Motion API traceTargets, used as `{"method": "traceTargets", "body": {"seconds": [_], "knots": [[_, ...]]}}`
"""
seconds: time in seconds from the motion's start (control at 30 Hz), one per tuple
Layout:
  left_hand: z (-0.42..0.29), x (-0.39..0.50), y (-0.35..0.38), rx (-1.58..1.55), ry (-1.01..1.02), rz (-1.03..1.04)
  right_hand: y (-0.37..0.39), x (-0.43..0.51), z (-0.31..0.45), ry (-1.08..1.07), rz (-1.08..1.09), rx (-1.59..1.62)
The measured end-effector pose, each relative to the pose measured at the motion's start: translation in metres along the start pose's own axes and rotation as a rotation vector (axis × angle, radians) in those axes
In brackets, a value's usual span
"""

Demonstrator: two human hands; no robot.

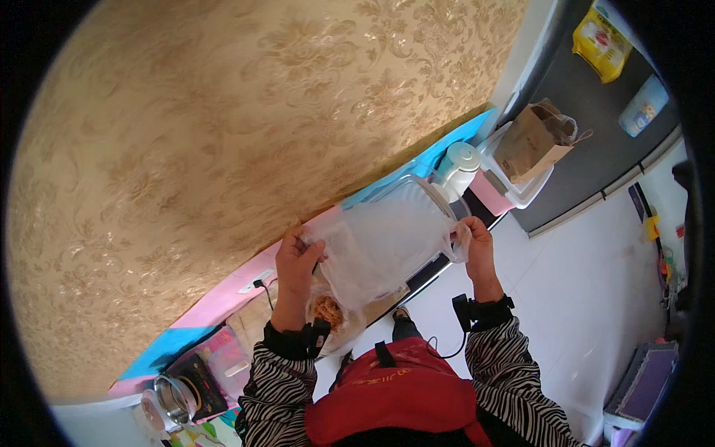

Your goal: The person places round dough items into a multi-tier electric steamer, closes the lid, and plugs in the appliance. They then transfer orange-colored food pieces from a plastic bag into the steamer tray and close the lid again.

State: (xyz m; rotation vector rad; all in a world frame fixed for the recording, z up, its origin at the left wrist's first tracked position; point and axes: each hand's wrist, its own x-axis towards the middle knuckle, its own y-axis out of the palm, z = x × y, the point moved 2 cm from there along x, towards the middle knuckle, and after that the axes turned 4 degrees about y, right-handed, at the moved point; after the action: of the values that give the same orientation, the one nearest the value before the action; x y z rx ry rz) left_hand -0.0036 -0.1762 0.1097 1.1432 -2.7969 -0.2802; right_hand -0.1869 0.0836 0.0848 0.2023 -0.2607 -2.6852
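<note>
A translucent plastic bag (385,240) is stretched between my two hands. At its left edge, my left hand (299,257) grips the film between thumb and fingers. The opposite edge is bunched in my right hand (473,246). Behind the bag, a clear plastic container (427,190) shows only in part. Below the bag, near my left wrist, reddish-brown food (328,312) lies in thin clear plastic; what the food is, I cannot tell.
A white and mint kettle (461,163) stands against the wall, beside a lidded pink box (492,193) with a brown paper bag (530,146) on top. A power strip (257,280) with a black plug lies at left. Metal bowls (173,398) sit at lower left.
</note>
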Motion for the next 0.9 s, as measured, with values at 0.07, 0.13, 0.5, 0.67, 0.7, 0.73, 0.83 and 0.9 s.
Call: {"method": "traceTargets", "body": {"seconds": [0.07,0.13,0.5,0.67,0.7,0.73,0.83,0.9], "knots": [[0.012,0.013,0.012,0.048,0.0,-0.001,-0.017,0.019,-0.008,0.039,0.017,-0.026],[0.03,0.026,0.021,0.135,-0.006,0.007,-0.026,0.034,-0.023,0.079,0.053,-0.032],[0.051,0.022,0.083,1.182,0.574,0.036,-0.028,0.059,-0.048,-0.175,0.461,-0.938],[0.097,0.015,0.104,1.214,0.38,0.795,-0.024,0.066,-0.047,-0.028,0.43,-0.868],[0.109,0.018,0.104,1.232,0.345,0.88,-0.024,0.068,-0.046,0.005,0.405,-0.846],[0.12,0.019,0.103,1.247,0.31,0.966,-0.024,0.071,-0.044,0.007,0.384,-0.883],[0.142,0.021,0.097,1.639,0.189,0.914,-0.018,0.076,-0.026,-0.018,0.298,-0.985],[0.149,0.02,0.098,1.635,0.103,0.921,-0.007,0.076,-0.008,0.009,0.204,-1.07]]}}
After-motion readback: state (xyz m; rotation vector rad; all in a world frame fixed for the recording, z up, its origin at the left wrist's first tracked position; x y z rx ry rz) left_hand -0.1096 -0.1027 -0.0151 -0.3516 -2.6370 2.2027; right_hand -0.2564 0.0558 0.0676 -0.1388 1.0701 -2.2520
